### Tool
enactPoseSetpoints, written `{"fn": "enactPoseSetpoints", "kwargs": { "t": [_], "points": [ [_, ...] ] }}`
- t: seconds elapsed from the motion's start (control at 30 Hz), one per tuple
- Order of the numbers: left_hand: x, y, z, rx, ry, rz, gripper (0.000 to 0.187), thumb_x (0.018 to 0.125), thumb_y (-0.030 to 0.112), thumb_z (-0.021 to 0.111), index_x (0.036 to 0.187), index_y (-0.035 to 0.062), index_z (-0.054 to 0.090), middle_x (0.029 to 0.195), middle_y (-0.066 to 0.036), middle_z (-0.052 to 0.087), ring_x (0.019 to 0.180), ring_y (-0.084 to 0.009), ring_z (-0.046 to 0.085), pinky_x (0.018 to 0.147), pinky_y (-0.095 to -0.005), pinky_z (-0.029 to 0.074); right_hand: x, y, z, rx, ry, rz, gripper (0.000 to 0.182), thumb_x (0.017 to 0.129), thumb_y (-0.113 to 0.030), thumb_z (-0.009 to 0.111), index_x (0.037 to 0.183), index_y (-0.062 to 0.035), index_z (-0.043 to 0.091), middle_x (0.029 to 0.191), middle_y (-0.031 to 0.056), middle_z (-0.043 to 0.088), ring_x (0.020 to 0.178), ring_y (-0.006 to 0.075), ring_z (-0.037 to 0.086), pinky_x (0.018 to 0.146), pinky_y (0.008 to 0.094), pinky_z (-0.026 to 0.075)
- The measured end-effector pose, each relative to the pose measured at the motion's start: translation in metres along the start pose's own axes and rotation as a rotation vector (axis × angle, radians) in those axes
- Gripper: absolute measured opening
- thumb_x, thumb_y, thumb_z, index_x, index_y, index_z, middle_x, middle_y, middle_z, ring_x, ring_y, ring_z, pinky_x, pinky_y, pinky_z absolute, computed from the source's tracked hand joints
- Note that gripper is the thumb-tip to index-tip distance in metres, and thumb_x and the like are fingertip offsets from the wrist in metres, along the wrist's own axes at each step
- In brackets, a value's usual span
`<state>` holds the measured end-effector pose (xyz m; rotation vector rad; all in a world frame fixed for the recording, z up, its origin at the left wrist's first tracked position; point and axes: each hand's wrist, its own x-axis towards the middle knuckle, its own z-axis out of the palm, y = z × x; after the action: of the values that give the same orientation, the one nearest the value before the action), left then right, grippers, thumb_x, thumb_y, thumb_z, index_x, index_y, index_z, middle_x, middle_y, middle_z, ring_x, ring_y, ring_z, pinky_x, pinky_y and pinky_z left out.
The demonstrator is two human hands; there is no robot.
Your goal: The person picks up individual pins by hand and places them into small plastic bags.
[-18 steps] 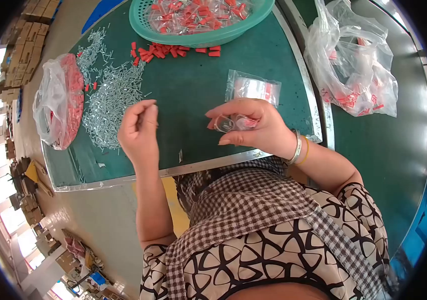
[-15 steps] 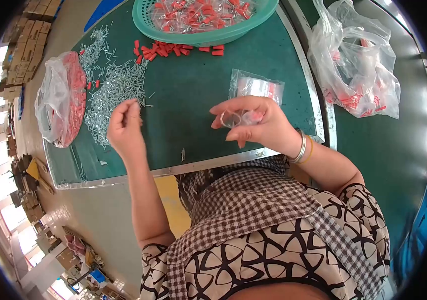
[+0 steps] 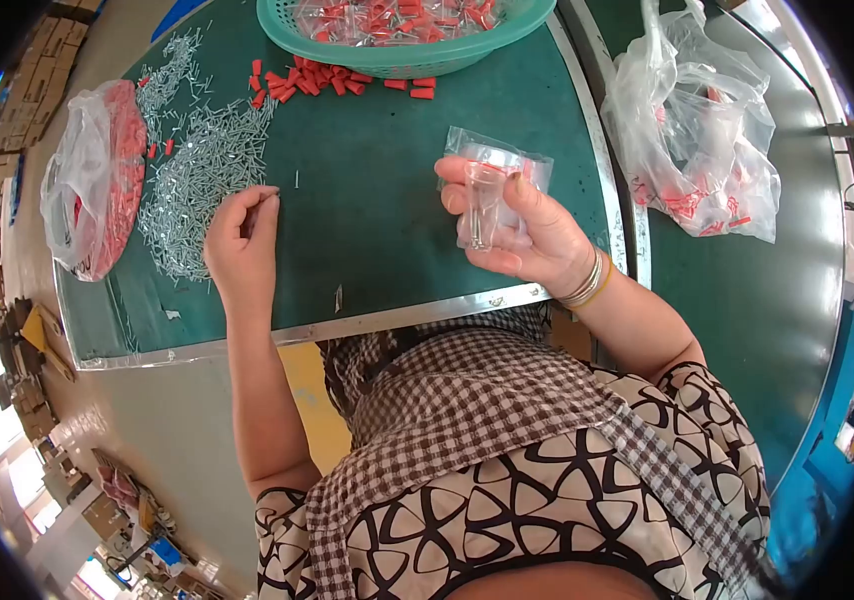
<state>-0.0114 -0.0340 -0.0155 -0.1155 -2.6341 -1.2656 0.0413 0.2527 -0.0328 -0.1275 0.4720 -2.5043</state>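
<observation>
My right hand [image 3: 547, 225] grips a small clear zip bag [image 3: 487, 200] with a red line near its mouth. A few metal screws show inside the bag, near its bottom. Behind that hand a stack of flat clear bags [image 3: 537, 170] lies on the table, partly covered. My left hand [image 3: 244, 235] is pinched closed at the right edge of a pile of silver screws [image 3: 192, 190]; whatever its fingertips hold is hidden. One loose screw [image 3: 297, 180] lies just to the right of its fingertips.
Red plastic plugs [image 3: 317, 78] lie before a green basket [image 3: 412, 62] of filled bags. A bag of red plugs [image 3: 127, 180] sits at the left edge. On the right-hand table is a white plastic bag [image 3: 697, 150]. A metal strip [image 3: 397, 318] edges the green table.
My right hand has turned and moved slightly up, and the bag in it now hangs open to view with screws at its bottom. My left hand stays pinched by the screw pile.
</observation>
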Motion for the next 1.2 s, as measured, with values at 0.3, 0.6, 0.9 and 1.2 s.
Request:
{"fn": "enactPoseSetpoints", "kwargs": {
  "t": [0.3,0.6,0.9,1.2],
  "points": [
    [0.017,0.030,0.029,0.064,-0.135,0.233,0.008,0.083,0.004,0.066,0.091,0.0033,0.068,0.081,-0.008,0.062,0.067,-0.0200,0.057,0.062,-0.0295,0.045,0.002,-0.004,0.014,-0.310,0.069,0.096,0.058,0.089,-0.029,0.067,0.133,0.0036,0.047,0.110,0.0157,0.062,0.078,0.0108,0.060,0.053,0.0226,0.051],
    [0.068,0.045,0.116,0.310,-0.184,0.604,0.018,0.084,0.013,0.065,0.102,0.0084,0.066,0.096,-0.008,0.063,0.085,-0.0287,0.063,0.072,-0.0384,0.051,0.004,-0.001,0.018,-0.433,0.156,0.012,0.040,0.088,-0.010,0.067,0.125,0.0028,0.055,0.109,0.0135,0.064,0.100,0.0179,0.064,0.055,0.0229,0.054],
    [0.058,0.052,0.137,0.482,-0.199,0.683,0.016,0.083,0.013,0.065,0.098,0.0073,0.064,0.089,-0.007,0.059,0.079,-0.0264,0.062,0.064,-0.0394,0.051,0.006,-0.004,0.024,-0.536,0.235,-0.011,0.042,0.085,-0.008,0.070,0.124,0.0021,0.057,0.100,0.0097,0.064,0.099,0.0172,0.063,0.056,0.0220,0.053],
    [0.061,0.053,0.138,0.497,-0.207,0.759,0.014,0.080,0.005,0.064,0.094,0.0056,0.064,0.085,-0.006,0.061,0.066,-0.0204,0.062,0.059,-0.0316,0.051,0.006,-0.002,0.029,-0.867,0.285,0.005,0.044,0.082,0.000,0.072,0.124,-0.0038,0.060,0.101,0.0072,0.066,0.088,0.0097,0.063,0.059,0.0194,0.052]
  ]
}}
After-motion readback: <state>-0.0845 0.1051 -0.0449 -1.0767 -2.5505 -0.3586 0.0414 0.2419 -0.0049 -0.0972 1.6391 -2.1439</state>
